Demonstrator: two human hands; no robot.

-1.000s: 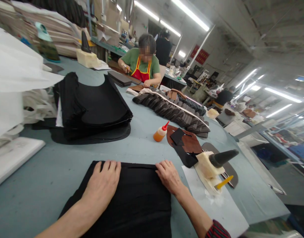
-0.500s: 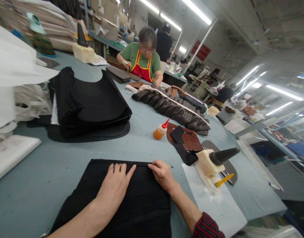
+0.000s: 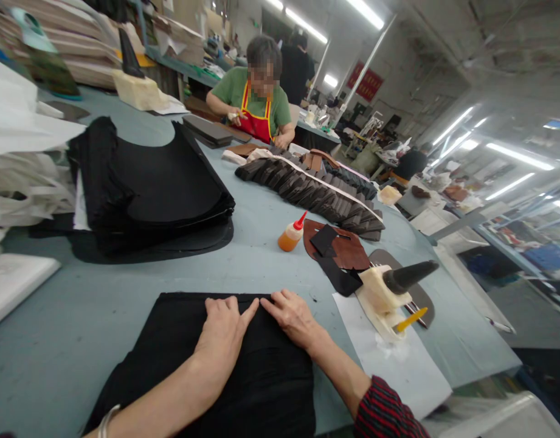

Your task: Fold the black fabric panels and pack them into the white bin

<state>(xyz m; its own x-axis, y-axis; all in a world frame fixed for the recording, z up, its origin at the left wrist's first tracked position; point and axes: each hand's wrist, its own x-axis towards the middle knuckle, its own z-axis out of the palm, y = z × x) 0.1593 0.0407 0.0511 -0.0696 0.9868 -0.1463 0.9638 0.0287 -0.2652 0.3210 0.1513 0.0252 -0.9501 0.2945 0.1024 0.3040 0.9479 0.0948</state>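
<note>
Left hand (image 3: 222,331) flat, fingers spread, pressing black fabric piece (image 3: 170,359) near its far edge. Right hand (image 3: 291,316) flat beside it, thumbs almost meeting, holding nothing. Fabric lies on grey-blue table (image 3: 256,255), front centre. Orange glue bottle (image 3: 289,234) beyond; cream stand with black cone (image 3: 389,289) to right.

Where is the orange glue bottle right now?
In the head view, the orange glue bottle stands on the blue table, right of centre, beside the brown leather pieces, beyond the right hand.

The black fabric panel (image 3: 179,359) runs off the bottom edge, perhaps partly under both forearms.
</note>
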